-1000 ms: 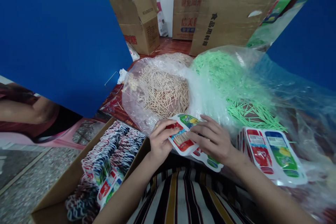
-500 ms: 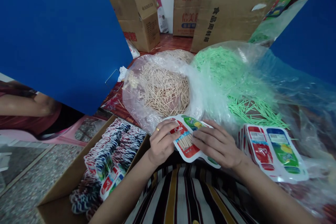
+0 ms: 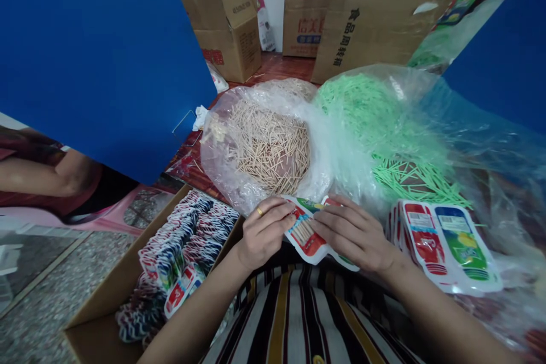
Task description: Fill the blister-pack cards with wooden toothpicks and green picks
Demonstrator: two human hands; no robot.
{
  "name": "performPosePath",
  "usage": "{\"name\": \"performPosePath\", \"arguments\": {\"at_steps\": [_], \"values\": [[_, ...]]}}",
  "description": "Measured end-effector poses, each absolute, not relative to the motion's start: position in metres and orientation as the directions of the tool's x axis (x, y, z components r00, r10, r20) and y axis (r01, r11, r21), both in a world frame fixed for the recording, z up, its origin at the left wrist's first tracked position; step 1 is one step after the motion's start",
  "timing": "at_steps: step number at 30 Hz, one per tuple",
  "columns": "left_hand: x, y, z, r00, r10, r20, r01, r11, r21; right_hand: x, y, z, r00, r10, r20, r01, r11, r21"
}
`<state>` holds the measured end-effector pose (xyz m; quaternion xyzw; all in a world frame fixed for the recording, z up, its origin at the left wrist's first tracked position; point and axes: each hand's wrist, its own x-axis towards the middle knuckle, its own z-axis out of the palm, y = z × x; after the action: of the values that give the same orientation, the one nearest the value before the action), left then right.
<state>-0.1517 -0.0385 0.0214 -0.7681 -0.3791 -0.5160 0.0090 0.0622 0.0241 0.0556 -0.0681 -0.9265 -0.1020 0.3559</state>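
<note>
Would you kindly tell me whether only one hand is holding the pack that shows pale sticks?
No, the left hand and the right hand hold the pack from opposite sides.

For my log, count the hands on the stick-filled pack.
2: left hand on the pack, at its left; right hand at its right. No third hand shows there.

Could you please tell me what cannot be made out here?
Head view:
Part of the held packet: hidden by the right hand.
Near end of the carton: cut off by the bottom edge.
Most of the other person: behind the blue panel, past the left edge.
Fine print on the stacked packets: too small.
</note>
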Motion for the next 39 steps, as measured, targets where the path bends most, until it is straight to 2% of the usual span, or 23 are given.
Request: {"name": "performPosePath", "arguments": {"at_steps": [7, 10, 18, 22, 25, 26, 28, 30, 31, 32, 34, 36, 39], "values": [[-0.149, -0.039, 0.021, 0.09, 0.617, 0.782, 0.541, -0.689, 0.481, 0.065, 0.021, 0.053, -0.745, 0.061, 0.664, 0.183, 0.976, 0.116], [-0.148, -0.041, 0.022, 0.072, 0.617, 0.783, 0.584, -0.663, 0.468, 0.067, 0.019, 0.052, -0.734, 0.081, 0.675, 0.188, 0.978, 0.087], [-0.149, -0.042, 0.019, 0.196, 0.581, 0.79, 0.567, -0.724, 0.392, 0.071, 0.016, 0.052, -0.721, 0.062, 0.69, 0.191, 0.975, 0.112], [-0.148, -0.041, 0.023, 0.296, 0.677, 0.674, 0.563, -0.694, 0.449, 0.071, 0.015, 0.054, -0.739, 0.082, 0.668, 0.196, 0.976, 0.097], [-0.143, -0.041, 0.029, 0.324, 0.71, 0.625, 0.525, -0.685, 0.506, 0.069, 0.015, 0.05, -0.745, 0.112, 0.658, 0.186, 0.982, 0.043], [-0.14, -0.042, 0.031, 0.295, 0.732, 0.614, 0.499, -0.666, 0.554, 0.068, 0.015, 0.049, -0.738, 0.135, 0.661, 0.184, 0.983, 0.004], [-0.133, -0.042, 0.032, 0.157, 0.85, 0.503, 0.425, -0.518, 0.742, 0.066, 0.016, 0.047, -0.707, 0.239, 0.665, 0.207, 0.97, -0.129], [-0.124, -0.042, 0.029, 0.016, 0.977, 0.211, 0.24, -0.209, 0.948, 0.064, 0.019, 0.049, -0.683, 0.425, 0.595, 0.247, 0.9, -0.359], [-0.119, -0.042, 0.026, -0.012, 1.0, 0.029, 0.103, -0.027, 0.994, 0.064, 0.021, 0.05, -0.685, 0.525, 0.505, 0.267, 0.826, -0.496], [-0.115, -0.042, 0.023, 0.003, 0.991, -0.135, -0.044, 0.135, 0.99, 0.063, 0.023, 0.052, -0.689, 0.612, 0.389, 0.289, 0.724, -0.626], [-0.11, -0.041, 0.017, 0.069, 0.944, -0.323, -0.286, 0.329, 0.9, 0.062, 0.029, 0.055, -0.685, 0.714, 0.147, 0.33, 0.483, -0.811], [-0.107, -0.041, 0.013, 0.102, 0.919, -0.382, -0.417, 0.388, 0.822, 0.062, 0.036, 0.055, -0.664, 0.748, -0.014, 0.343, 0.288, -0.894], [-0.105, -0.041, 0.01, 0.089, 0.911, -0.403, -0.466, 0.396, 0.792, 0.061, 0.043, 0.052, -0.656, 0.746, -0.111, 0.313, 0.136, -0.94]]}}
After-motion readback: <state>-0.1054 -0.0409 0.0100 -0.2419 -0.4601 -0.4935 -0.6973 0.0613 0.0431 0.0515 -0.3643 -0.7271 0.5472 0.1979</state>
